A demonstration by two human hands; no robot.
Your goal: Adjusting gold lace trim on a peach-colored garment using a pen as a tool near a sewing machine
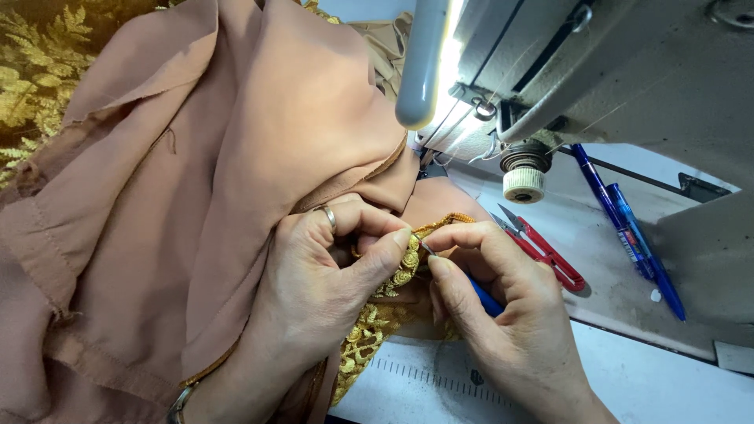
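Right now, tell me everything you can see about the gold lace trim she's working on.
The gold lace trim is a metallic-looking band of scrolls and flower shapes, edging tan fabric. It curves from near the sewing machine's needle area down between both hands to the white table. The left hand pinches its upper edge; the right hand holds a blue-handled tool, tip at the lace.

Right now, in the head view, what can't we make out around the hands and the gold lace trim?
- Blue-handled tool in the right hand: fingers hide the handle; tip too small to identify.
- Gold lace trim: its run is hidden under the left hand and the tan fabric.
- Sewing machine needle: covered by bunched fabric and lamp glare.
- Red thread snips: handle end partly behind the right hand.
- Bracelet: cut off by the bottom edge.
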